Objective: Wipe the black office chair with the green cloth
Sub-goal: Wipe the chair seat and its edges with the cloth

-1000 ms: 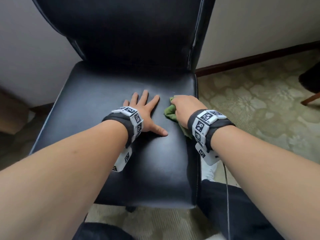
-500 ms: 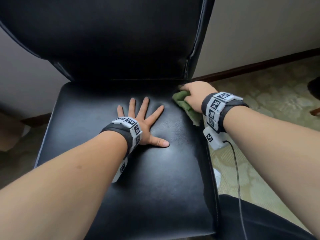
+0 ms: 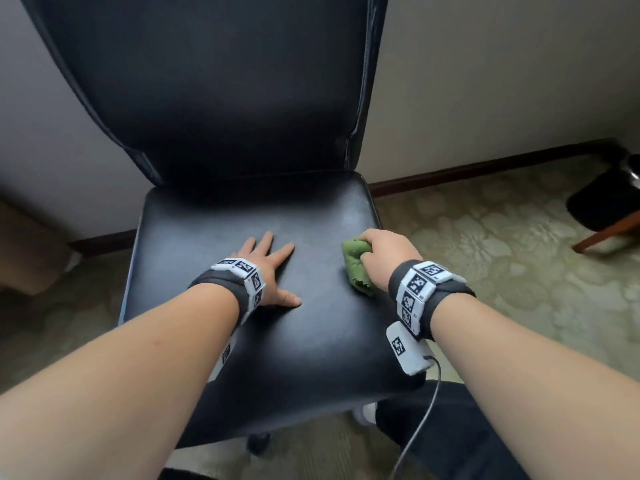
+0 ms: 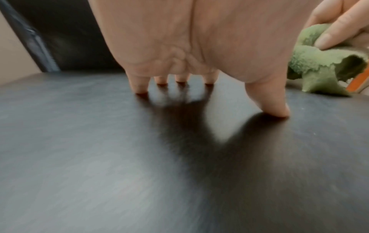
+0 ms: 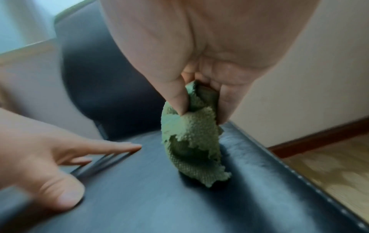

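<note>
The black office chair [image 3: 242, 209] fills the middle of the head view, seat toward me and tall backrest behind. My left hand [image 3: 268, 268] lies flat on the seat with fingers spread and straight; its fingertips [image 4: 140, 89] press the leather. My right hand [image 3: 384, 258] grips the bunched green cloth [image 3: 356, 268] near the seat's right edge. The cloth [image 5: 191, 141] hangs from thumb and fingers and touches the seat [image 5: 199, 205]. In the left wrist view the cloth [image 4: 319, 63] shows at the far right, held by the right hand.
A pale wall with a dark baseboard [image 3: 485, 166] runs behind the chair. Patterned green carpet [image 3: 502, 254] lies to the right. A dark object on a wooden leg [image 3: 602, 209] stands at the right edge. My dark trouser leg [image 3: 450, 427] is below the seat's front.
My right hand has pulled the cloth back from the seat's rear right corner toward the middle of the right edge. The left hand stays flat on the seat. The camera has tilted up.
</note>
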The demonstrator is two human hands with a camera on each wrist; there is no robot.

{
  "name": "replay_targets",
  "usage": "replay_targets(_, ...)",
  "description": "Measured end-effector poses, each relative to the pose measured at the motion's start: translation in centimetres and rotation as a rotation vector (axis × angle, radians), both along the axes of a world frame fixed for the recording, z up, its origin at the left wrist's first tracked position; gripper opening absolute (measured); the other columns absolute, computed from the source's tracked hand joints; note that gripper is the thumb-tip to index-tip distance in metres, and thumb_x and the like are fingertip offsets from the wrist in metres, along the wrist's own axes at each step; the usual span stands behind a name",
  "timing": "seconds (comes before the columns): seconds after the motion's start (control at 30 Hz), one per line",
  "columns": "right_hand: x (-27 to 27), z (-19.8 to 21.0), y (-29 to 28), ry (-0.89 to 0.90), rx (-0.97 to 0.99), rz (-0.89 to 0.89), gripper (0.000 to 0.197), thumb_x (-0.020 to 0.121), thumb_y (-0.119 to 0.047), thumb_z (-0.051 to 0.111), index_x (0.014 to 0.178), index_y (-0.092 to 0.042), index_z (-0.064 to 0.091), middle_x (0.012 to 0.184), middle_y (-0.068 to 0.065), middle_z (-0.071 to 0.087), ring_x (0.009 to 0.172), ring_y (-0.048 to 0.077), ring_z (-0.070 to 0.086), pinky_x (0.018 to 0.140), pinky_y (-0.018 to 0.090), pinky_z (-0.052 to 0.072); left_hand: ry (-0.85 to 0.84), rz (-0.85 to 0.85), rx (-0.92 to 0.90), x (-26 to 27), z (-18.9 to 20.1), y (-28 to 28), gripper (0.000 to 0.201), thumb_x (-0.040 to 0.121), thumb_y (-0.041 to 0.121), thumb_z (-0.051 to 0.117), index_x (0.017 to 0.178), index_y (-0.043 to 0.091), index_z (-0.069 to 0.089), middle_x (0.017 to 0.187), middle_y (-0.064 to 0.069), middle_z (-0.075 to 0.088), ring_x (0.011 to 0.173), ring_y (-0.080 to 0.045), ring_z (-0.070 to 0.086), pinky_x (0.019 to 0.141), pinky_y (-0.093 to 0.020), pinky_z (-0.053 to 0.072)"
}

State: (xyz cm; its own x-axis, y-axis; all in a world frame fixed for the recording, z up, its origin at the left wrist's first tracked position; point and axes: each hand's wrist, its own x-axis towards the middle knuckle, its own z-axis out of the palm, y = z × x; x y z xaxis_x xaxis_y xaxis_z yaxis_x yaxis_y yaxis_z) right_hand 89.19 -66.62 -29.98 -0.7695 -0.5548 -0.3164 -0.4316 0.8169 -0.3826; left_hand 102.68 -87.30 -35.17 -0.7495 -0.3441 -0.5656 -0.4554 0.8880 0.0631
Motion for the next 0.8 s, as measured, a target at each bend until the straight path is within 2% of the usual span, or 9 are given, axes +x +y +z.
replay_targets(0.1, 5.0, 0.6, -1.9, 0.071, 0.020, 0.201, 0.017, 0.093, -0.019, 0.050, 0.102, -0.020, 0.065, 0.103, 0.003, 0.063, 0.097, 0.030, 0.062, 0.085, 0.038, 0.053, 0.079, 0.107, 0.005, 3.0, 0.9, -1.2, 0.109, 0.079, 0.077, 0.069, 0.164, 0.034, 0.018, 0.170, -0.006, 0.017, 0.155, -0.033, 0.022, 0.124, -0.045, 0.028)
replay_targets(0.17, 8.3, 0.5, -3.5, 0.134, 0.005, 0.299, 0.011, 0.097, -0.026, 0.052, 0.097, -0.021, 0.062, 0.104, 0.003, 0.062, 0.095, 0.032, 0.062, 0.079, 0.039, 0.053, 0.140, 0.210, -0.004, 5.3, 2.0, -2.2, 0.092, 0.091, 0.068, 0.064, 0.163, 0.025, 0.026, 0.167, -0.007, 0.030, 0.152, -0.031, 0.031, 0.123, -0.040, 0.030)
replay_targets(0.27, 11.6, -0.2, -5.2, 0.158, 0.020, 0.352, 0.004, 0.096, -0.022, 0.055, 0.095, -0.023, 0.060, 0.101, 0.001, 0.055, 0.092, 0.031, 0.058, 0.072, 0.037, 0.046, 0.194, 0.415, 0.030, 8.4, 3.3, -3.8, 0.083, 0.097, 0.060, 0.061, 0.163, 0.022, 0.030, 0.164, -0.006, 0.040, 0.149, -0.031, 0.041, 0.119, -0.040, 0.037)
replay_targets(0.37, 13.3, -0.7, -5.3, 0.155, 0.057, 0.300, 0.013, 0.096, -0.020, 0.055, 0.108, -0.018, 0.057, 0.102, 0.004, 0.044, 0.096, 0.034, 0.059, 0.071, 0.037, 0.042, 0.225, 0.549, 0.043, 11.8, 3.7, -5.1, 0.081, 0.095, 0.057, 0.064, 0.162, 0.021, 0.034, 0.157, -0.009, 0.049, 0.143, -0.033, 0.048, 0.114, -0.038, 0.041)
replay_targets(0.43, 13.4, -0.7, -4.6, 0.126, 0.073, 0.219, 0.017, 0.094, -0.021, 0.057, 0.110, -0.016, 0.056, 0.109, 0.007, 0.047, 0.100, 0.036, 0.062, 0.075, 0.038, 0.049, 0.213, 0.556, 0.073, 13.3, 3.4, -4.9, 0.086, 0.090, 0.058, 0.069, 0.161, 0.025, 0.034, 0.160, -0.009, 0.045, 0.145, -0.031, 0.046, 0.116, -0.038, 0.039)
replay_targets(0.53, 13.3, -0.6, -3.1, 0.065, 0.116, 0.129, 0.019, 0.093, -0.018, 0.056, 0.111, -0.014, 0.055, 0.118, 0.009, 0.049, 0.104, 0.037, 0.063, 0.089, 0.042, 0.053, 0.081, 0.472, 0.082, 14.2, 2.6, -3.1, 0.106, 0.078, 0.070, 0.075, 0.164, 0.039, 0.022, 0.170, -0.011, 0.023, 0.155, -0.035, 0.028, 0.124, -0.047, 0.030)
replay_targets(0.6, 13.6, -1.0, -1.7, 0.049, 0.182, 0.097, 0.019, 0.096, -0.018, 0.052, 0.114, -0.013, 0.054, 0.119, 0.009, 0.046, 0.105, 0.039, 0.063, 0.083, 0.040, 0.049, -0.023, 0.414, 0.036, 13.9, 2.5, -1.4, 0.118, 0.068, 0.081, 0.073, 0.162, 0.051, 0.008, 0.169, -0.016, 0.019, 0.153, -0.045, 0.025, 0.122, -0.056, 0.030)
replay_targets(0.67, 14.1, -2.1, -0.3, 0.059, 0.260, 0.106, 0.019, 0.097, -0.013, 0.047, 0.115, -0.014, 0.051, 0.121, 0.010, 0.043, 0.099, 0.037, 0.061, 0.076, 0.040, 0.043, -0.090, 0.324, -0.031, 13.4, 2.6, 0.4, 0.121, 0.062, 0.089, 0.068, 0.157, 0.061, -0.001, 0.164, -0.020, 0.023, 0.146, -0.050, 0.032, 0.119, -0.058, 0.029)
replay_targets(0.8, 13.6, -3.9, 1.3, 0.080, 0.254, 0.083, 0.022, 0.095, -0.008, 0.044, 0.116, -0.015, 0.047, 0.123, 0.011, 0.040, 0.078, 0.033, 0.049, 0.071, 0.039, 0.040, -0.160, 0.226, -0.102, 12.2, 3.5, 3.2, 0.115, 0.069, 0.089, 0.065, 0.154, 0.065, -0.008, 0.157, -0.026, 0.026, 0.140, -0.049, 0.035, 0.116, -0.054, 0.031)
